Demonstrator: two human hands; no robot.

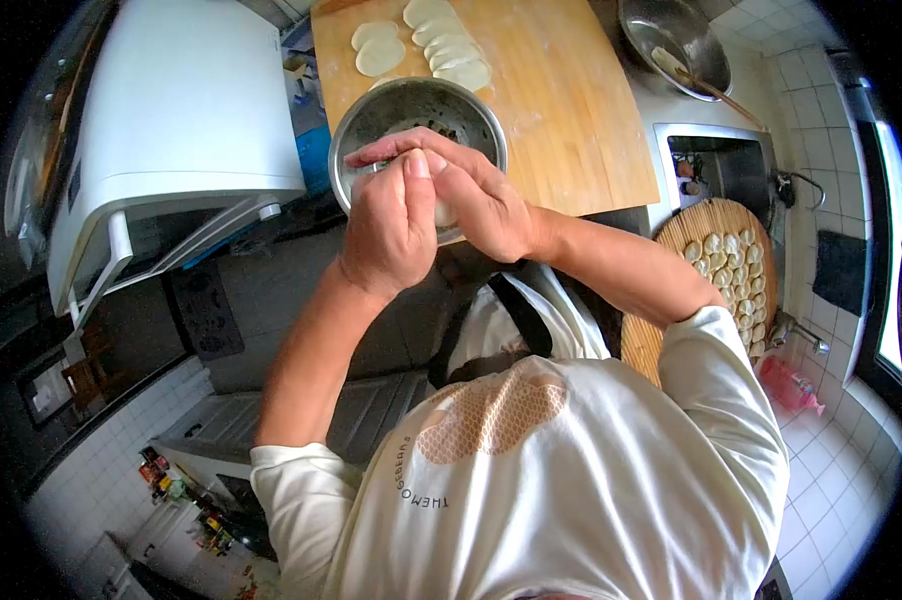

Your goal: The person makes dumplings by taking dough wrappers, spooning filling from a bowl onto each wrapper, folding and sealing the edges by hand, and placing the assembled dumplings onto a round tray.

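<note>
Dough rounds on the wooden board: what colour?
The dough rounds are pale cream; head view shows it.

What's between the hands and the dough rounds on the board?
Only the metal bowl, beneath the left hand and right hand: its far rim lies on the way to the dough rounds on the board.

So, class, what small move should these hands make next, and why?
Probably a firm squeeze between the left hand and right hand, perhaps sealing something hidden inside: they meet over the metal bowl, flat dough rounds lie on the board, and shaped dumplings sit on the round tray.
</note>
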